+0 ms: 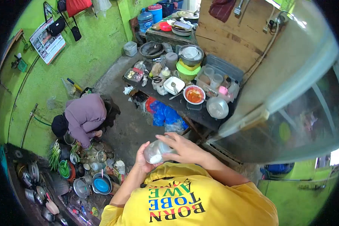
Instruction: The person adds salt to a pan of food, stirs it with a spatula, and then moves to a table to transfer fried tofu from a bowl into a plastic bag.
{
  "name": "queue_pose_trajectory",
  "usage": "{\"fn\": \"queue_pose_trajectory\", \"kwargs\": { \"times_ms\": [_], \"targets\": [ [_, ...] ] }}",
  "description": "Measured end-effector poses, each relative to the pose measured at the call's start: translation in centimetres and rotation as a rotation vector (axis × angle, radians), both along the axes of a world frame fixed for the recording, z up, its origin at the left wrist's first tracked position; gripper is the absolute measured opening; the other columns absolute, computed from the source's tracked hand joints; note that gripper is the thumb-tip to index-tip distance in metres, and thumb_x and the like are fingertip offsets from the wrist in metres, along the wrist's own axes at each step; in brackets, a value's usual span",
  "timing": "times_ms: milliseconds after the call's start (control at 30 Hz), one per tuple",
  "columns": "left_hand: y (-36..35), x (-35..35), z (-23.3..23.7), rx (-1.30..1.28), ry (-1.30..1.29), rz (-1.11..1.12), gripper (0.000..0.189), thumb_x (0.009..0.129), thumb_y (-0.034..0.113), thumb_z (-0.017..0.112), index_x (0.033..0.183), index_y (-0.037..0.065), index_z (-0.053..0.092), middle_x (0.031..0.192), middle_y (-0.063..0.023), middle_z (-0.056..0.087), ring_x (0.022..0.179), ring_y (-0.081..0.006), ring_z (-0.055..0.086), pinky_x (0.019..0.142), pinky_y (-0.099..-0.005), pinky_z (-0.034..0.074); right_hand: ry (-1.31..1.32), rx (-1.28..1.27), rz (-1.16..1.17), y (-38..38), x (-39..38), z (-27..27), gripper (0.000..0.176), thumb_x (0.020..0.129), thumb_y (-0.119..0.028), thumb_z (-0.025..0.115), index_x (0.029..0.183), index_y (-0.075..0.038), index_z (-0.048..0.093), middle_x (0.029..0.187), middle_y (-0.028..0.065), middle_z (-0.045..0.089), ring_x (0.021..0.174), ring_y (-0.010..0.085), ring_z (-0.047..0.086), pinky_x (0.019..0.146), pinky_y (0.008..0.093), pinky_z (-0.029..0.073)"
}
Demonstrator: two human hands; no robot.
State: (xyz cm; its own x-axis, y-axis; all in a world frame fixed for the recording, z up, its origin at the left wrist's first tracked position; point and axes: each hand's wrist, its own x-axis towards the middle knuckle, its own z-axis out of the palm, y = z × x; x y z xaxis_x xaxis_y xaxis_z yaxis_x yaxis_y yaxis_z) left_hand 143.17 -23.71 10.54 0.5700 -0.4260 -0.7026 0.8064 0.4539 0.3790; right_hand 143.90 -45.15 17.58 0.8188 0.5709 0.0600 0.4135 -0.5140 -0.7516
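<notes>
The left hand (141, 159) and right hand (184, 150) clasp a clear, rounded container (152, 151) with something white inside, in front of the yellow printed shirt (226, 194), apart from the dark, dish-laden tabletop (150, 90).

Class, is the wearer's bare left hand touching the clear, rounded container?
Touching. The head view shows the left hand cupped against the container.
</notes>
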Motion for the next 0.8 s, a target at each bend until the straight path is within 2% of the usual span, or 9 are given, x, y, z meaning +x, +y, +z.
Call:
{"fn": "queue_pose_trajectory", "kwargs": {
  "times_ms": [133,167,200,300,367,400,467,667,800],
  "targets": [
    [-3.0,5.2,-1.7,0.185,-0.179,0.31,0.053,0.082,0.056,0.052,0.112,0.013,0.06,0.104,-0.0058,0.064,0.095,-0.0233,0.062,0.069,-0.0402,0.051,0.483,-0.276,-0.319,-0.9,9.2,-0.5,0.07,0.092,-0.06,0.036,0.129,-0.001,0.047,0.112,0.0298,0.059,0.101,0.0426,0.059,0.085,0.0457,0.047],
    [-3.0,6.9,-2.7,0.189,-0.204,0.308,0.053,0.082,0.056,0.051,0.112,0.014,0.059,0.104,-0.0061,0.064,0.095,-0.0233,0.062,0.068,-0.0395,0.051,0.441,-0.364,-0.212,-1.9,11.8,-1.1,0.078,0.092,-0.065,0.023,0.124,0.001,0.051,0.1,0.0281,0.064,0.095,0.0418,0.062,0.084,0.0456,0.048],
    [-2.9,8.4,-3.2,0.195,-0.226,0.305,0.052,0.082,0.056,0.051,0.112,0.014,0.059,0.104,-0.0063,0.065,0.094,-0.0233,0.063,0.067,-0.0387,0.051,0.478,-0.452,-0.171,-2.3,14.1,-0.9,0.066,0.094,-0.058,0.028,0.122,-0.004,0.055,0.091,0.0242,0.065,0.092,0.0404,0.062,0.082,0.0464,0.047],
    [-3.4,12.6,-1.9,0.088,-0.03,0.203,0.051,0.081,0.057,0.051,0.111,0.017,0.06,0.102,-0.0048,0.065,0.092,-0.0213,0.063,0.067,-0.0387,0.052,0.336,-0.19,-0.228,-2.4,16.8,-0.5,0.059,0.093,-0.052,0.041,0.127,-0.005,0.052,0.108,0.025,0.061,0.105,0.0393,0.058,0.088,0.0453,0.045],
    [-4.2,14.4,-1.7,0.015,0.03,0.176,0.05,0.08,0.059,0.051,0.108,0.019,0.06,0.098,-0.0025,0.066,0.086,-0.0189,0.064,0.058,-0.036,0.051,-0.231,0.022,0.043,-1.9,17.6,-2.6,0.054,0.09,-0.042,0.054,0.131,-0.006,0.048,0.13,0.0253,0.048,0.12,0.0389,0.048,0.095,0.0452,0.041],
    [-5.0,15.1,-1.6,0.015,0.036,0.176,0.05,0.08,0.059,0.051,0.108,0.019,0.06,0.098,-0.0025,0.066,0.086,-0.0189,0.064,0.058,-0.036,0.051,-0.169,0.037,0.033,-1.6,18.1,-2.9,0.054,0.087,-0.035,0.06,0.132,-0.008,0.046,0.136,0.0244,0.039,0.124,0.04,0.041,0.098,0.0459,0.038],
    [-6.3,16.4,-1.4,0.155,-0.005,0.376,0.05,0.08,0.059,0.051,0.107,0.019,0.059,0.096,-0.0022,0.065,0.081,-0.0193,0.064,0.052,-0.0332,0.049,-0.06,0.167,-0.17,-1.0,19.6,-5.1,0.051,0.087,-0.035,0.059,0.13,-0.01,0.048,0.123,0.0232,0.048,0.114,0.039,0.048,0.097,0.045,0.039],
    [-7.8,19.8,-4.9,0.107,-0.157,0.208,0.065,0.079,0.067,0.047,0.12,0.017,0.053,0.109,-0.0054,0.062,0.098,-0.0233,0.06,0.075,-0.0416,0.049,-0.028,0.123,-0.334,-3.1,23.0,-7.5,0.046,0.083,-0.031,0.062,0.123,-0.008,0.055,0.11,0.0228,0.053,0.102,0.0386,0.053,0.089,0.0431,0.044],
    [-10.7,22.8,-6.2,0.222,-0.218,-0.166,0.091,0.083,0.073,0.039,0.144,0.008,0.023,0.145,-0.0175,0.029,0.122,-0.0367,0.044,0.095,-0.0523,0.041,-0.067,0.074,-0.91,-12.7,28.4,-11.4,0.044,0.08,-0.03,0.064,0.114,-0.002,0.059,0.114,0.0221,0.057,0.107,0.0367,0.053,0.092,0.0456,0.042]
  ]
}}
